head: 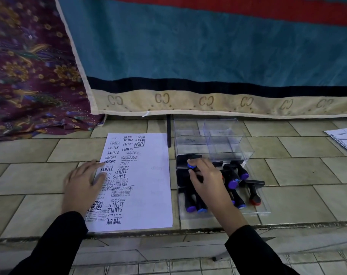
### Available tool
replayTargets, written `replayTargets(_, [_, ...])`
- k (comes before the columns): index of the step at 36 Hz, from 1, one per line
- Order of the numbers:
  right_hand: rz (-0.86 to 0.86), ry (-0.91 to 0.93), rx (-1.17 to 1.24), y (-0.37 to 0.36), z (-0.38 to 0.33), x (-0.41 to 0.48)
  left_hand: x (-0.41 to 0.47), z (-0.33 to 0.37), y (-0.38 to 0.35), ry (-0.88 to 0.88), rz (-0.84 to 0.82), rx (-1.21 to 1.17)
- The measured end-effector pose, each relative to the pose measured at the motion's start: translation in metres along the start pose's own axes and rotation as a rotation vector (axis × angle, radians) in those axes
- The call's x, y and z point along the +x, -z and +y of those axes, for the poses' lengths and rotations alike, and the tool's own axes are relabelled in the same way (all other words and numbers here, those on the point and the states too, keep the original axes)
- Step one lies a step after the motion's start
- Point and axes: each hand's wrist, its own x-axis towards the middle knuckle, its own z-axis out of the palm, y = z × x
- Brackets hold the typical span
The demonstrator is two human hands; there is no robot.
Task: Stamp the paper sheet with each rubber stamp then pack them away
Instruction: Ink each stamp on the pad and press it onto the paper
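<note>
Several rubber stamps [240, 171] with black handles and blue end caps, plus one red-capped stamp [255, 197], lie heaped in a shallow clear tray [264, 207] on the tiled floor [49, 147], just right of the paper sheet [148, 187]. The sheet lies flat near the floor's front edge. Its left half is crowded with black impressions such as SAMPLE, AIR MAIL, EXPRESS and FAX OUT, while its right half is mostly blank. The left hand [83, 183] rests flat and released on the sheet's left edge, fingers spread over the prints, most likely to pin the paper so it cannot slide or lift with a stamp. The right hand [206, 181] is at the tray's far left corner, fingers and thumb curled round the top of a blue-capped stamp [191, 166]. It holds the stamp by its handle beside a black ink pad [185, 158]. The stamp's face is hidden under the hand, so whether it touches the pad cannot be told. The grip near the cap suits a straight downward press. A clear plastic box [228, 135] stands empty just behind the tray, probably where the stamps are to be packed. With the stamps loose and the box unfilled, packing looks not yet begun.
</note>
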Motion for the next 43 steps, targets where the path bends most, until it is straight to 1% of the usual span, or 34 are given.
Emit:
replayTargets(10, [-0.013,-0.019,0.012,0.004,-0.003,0.008,0.002,-0.007,-0.004,0.001,0.005,0.013])
replayTargets(15, [0.09,0.02,0.118,0.001,-0.026,0.033,0.002,-0.006,-0.005,-0.002,0.022,0.0])
replayTargets(18, [0.097,0.049,0.205,-0.013,-0.043,0.056,0.002,-0.005,-0.004,-0.007,0.028,-0.012])
replayTargets(22, [0.028,0.042,0.237,-0.042,-0.059,0.089,0.003,-0.004,-0.005,-0.006,0.037,-0.026])
replayTargets(26, [-0.093,-0.01,0.176,-0.072,-0.064,0.116,0.003,-0.009,-0.006,-0.011,0.032,-0.032])
replayTargets(31, [-0.17,-0.005,0.101,-0.095,-0.065,0.129,0.005,-0.014,-0.009,-0.023,0.034,-0.043])
replayTargets(36, [-0.184,-0.014,0.057,-0.107,-0.061,0.133,0.005,-0.015,-0.01,-0.028,0.05,-0.032])
replayTargets(43, [-0.213,0.018,0.067,-0.113,-0.062,0.138,0.005,-0.013,-0.01,-0.023,0.049,-0.03])
